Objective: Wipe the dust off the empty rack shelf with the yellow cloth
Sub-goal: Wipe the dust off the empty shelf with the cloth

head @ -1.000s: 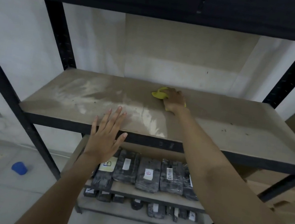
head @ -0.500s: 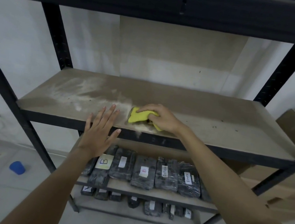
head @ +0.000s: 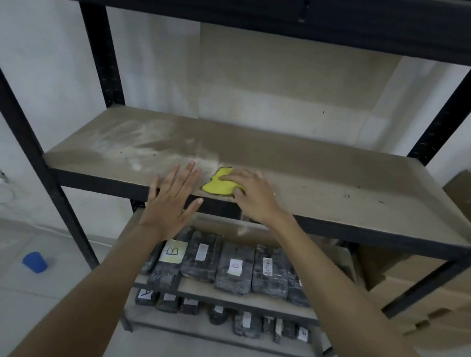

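Yellow cloth (head: 218, 185) bunched under my right hand (head: 253, 194) at the shelf (head: 349, 179) front edge, left hand (head: 171, 199) flat open beside; mid-wipe, next sweep the dusty left half.

One yellow cloth (head: 218, 185), two hands, one blue cup (head: 35, 261), three shelves.

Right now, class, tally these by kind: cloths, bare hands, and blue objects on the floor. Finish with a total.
Cloths: 1, the yellow cloth
Bare hands: 2, the left hand and the right hand
Blue objects on the floor: 1, the blue object
Total: 4
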